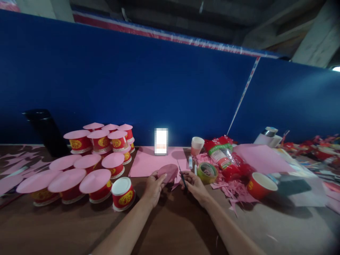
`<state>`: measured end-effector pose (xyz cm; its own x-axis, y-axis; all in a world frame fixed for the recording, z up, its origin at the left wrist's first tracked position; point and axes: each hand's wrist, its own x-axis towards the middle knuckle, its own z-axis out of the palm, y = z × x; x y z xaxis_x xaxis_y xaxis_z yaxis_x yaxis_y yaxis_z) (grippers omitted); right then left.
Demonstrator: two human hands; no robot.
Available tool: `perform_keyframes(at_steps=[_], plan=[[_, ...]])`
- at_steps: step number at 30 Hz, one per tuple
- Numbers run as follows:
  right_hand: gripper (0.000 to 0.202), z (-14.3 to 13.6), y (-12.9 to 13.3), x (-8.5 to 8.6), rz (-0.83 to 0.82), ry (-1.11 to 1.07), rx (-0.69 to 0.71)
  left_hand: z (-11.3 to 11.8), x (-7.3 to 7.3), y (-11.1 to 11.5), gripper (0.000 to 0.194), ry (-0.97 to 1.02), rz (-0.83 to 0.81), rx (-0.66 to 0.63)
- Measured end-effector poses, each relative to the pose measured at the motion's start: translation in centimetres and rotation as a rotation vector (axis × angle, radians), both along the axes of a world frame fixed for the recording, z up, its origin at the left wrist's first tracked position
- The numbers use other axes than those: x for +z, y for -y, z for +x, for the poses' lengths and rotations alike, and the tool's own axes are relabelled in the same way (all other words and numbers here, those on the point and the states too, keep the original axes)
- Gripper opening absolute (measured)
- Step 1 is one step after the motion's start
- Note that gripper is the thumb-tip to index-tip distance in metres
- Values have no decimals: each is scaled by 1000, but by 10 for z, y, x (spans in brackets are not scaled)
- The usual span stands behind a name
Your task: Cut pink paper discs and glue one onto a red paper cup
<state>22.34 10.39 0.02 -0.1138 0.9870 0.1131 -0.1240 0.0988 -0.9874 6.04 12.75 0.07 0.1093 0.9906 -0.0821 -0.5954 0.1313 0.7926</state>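
Note:
Between the thumb and fingers of my left hand [154, 187] is a rounded piece of pink paper [168, 173], tilted above the table. My right hand [196, 186] grips a pair of dark scissors [182, 176], its blades pointing up and away near the paper's right edge. A pink scrap [176, 181] hangs or lies just below that edge; whether it is still attached I cannot tell. Behind both hands lie pink paper sheets [143, 164]. Left of my left hand stands an upturned red paper cup [123, 194] with a bare white base on top.
Several red cups topped with pink paper cones [95, 180] fill the left, before a black bottle [46, 132]. On the right are a tape roll [207, 172], a white cup [197, 146], a red-green plastic packet [220, 152], pink scraps [236, 189] and an upright red cup [261, 186].

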Motion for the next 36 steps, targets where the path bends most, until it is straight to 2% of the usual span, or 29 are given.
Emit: perform_keyframes(at_steps=[8, 15, 25, 36], plan=[[43, 1, 0, 0, 11, 9, 13, 1, -2, -1, 39, 11, -5, 27], [42, 2, -1, -3, 25, 10, 13, 1, -8, -3, 31, -68, 29, 32], [40, 3, -2, -6, 20, 13, 2, 1, -7, -4, 48, -49, 57, 60], [41, 3, -1, -3, 20, 20, 10, 1, -7, -4, 54, -70, 52, 47]])
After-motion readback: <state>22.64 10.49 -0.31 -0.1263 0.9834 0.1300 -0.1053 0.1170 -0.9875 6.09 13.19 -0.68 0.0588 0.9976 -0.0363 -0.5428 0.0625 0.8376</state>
